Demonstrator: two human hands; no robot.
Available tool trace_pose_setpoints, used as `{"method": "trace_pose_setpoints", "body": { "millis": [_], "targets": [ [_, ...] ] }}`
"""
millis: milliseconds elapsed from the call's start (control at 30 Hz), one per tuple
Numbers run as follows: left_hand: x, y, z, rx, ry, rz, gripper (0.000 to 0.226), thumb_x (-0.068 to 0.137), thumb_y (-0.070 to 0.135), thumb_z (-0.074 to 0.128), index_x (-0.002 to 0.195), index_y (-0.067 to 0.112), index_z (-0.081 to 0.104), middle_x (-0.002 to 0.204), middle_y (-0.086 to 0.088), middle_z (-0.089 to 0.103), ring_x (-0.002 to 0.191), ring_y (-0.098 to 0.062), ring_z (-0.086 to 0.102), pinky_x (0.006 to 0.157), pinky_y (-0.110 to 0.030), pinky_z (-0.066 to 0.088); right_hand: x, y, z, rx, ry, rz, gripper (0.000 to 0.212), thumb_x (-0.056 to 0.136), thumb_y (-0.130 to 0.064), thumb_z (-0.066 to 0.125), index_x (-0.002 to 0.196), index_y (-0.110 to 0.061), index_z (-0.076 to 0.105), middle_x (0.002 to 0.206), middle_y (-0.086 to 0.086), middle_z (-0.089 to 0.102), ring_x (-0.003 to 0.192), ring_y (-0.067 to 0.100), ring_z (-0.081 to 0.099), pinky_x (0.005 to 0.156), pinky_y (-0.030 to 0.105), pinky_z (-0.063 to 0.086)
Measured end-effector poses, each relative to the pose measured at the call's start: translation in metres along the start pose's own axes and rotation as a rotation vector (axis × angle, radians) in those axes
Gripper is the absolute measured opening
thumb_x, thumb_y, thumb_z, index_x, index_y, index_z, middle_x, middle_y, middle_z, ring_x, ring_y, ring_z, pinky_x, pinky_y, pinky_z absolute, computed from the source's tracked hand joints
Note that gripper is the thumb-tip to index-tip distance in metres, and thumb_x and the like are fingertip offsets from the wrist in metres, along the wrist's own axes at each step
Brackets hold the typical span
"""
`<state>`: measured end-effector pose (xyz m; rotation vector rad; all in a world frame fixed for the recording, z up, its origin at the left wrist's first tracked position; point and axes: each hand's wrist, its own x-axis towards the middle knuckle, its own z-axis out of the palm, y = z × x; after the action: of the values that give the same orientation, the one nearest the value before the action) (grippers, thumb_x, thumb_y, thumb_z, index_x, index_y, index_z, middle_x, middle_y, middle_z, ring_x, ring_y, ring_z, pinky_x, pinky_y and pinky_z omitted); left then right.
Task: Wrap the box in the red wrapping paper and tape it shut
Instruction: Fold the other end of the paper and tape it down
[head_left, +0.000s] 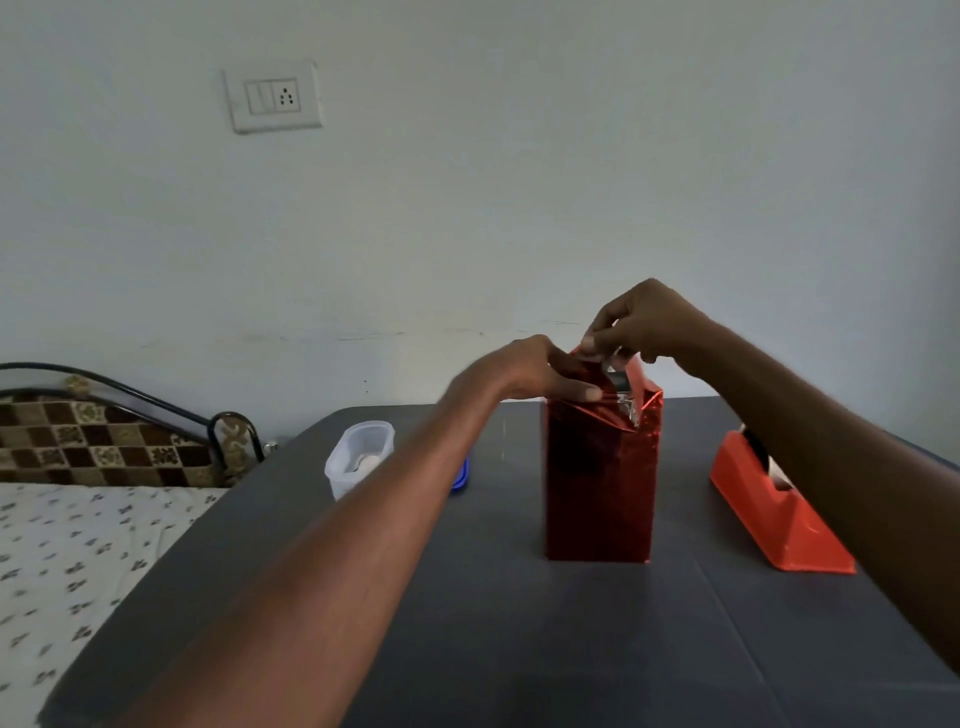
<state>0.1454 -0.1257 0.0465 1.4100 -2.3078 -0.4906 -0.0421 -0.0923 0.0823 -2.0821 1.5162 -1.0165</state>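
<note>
Both hands fold red wrapping paper (602, 483) atop box.

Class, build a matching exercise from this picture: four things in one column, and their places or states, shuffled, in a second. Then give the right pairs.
Things:
1. wrapped box
2. tape dispenser
3. plastic tub
4. right hand

States:
A. pinches the paper flap at the top
B. clear, left of the box
C. stands upright, top end open
D. orange, right of the box

Pairs: 1-C, 2-D, 3-B, 4-A
</note>
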Motion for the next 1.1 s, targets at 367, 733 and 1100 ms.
{"method": "trace_pose_setpoints", "body": {
  "millis": [367,733,1100],
  "targets": [
    [0.002,-0.005,0.001,0.032,0.003,0.043,0.056,0.076,0.062,0.075,0.108,0.016,0.074,0.108,-0.014,0.068,0.098,-0.023,0.064,0.076,-0.033,0.039,0.016,0.002,0.008,-0.45,-0.022,0.088,0.015,0.071,-0.027,0.085,0.063,-0.029,0.073,0.069,-0.004,0.069,0.078,0.015,0.061,0.062,0.028,0.041],
    [0.003,0.0,0.001,0.085,0.033,0.042,0.034,0.088,0.044,0.07,0.12,0.031,0.073,0.087,0.013,0.06,0.084,-0.008,0.056,0.067,-0.025,0.04,0.0,-0.005,0.02,-0.72,0.16,0.076,0.04,0.069,-0.043,0.086,0.088,-0.015,0.065,0.075,-0.002,0.057,0.084,0.024,0.057,0.075,0.033,0.038],
    [0.008,-0.01,0.002,0.07,0.013,0.098,0.033,0.083,0.049,0.072,0.115,0.038,0.074,0.071,0.021,0.064,0.067,0.004,0.054,0.064,-0.024,0.039,-0.009,0.021,0.01,-0.063,0.075,0.363,0.051,0.084,-0.054,0.072,0.09,-0.004,0.062,0.086,0.012,0.064,0.086,0.036,0.069,0.072,0.045,0.06]
  ]
}}
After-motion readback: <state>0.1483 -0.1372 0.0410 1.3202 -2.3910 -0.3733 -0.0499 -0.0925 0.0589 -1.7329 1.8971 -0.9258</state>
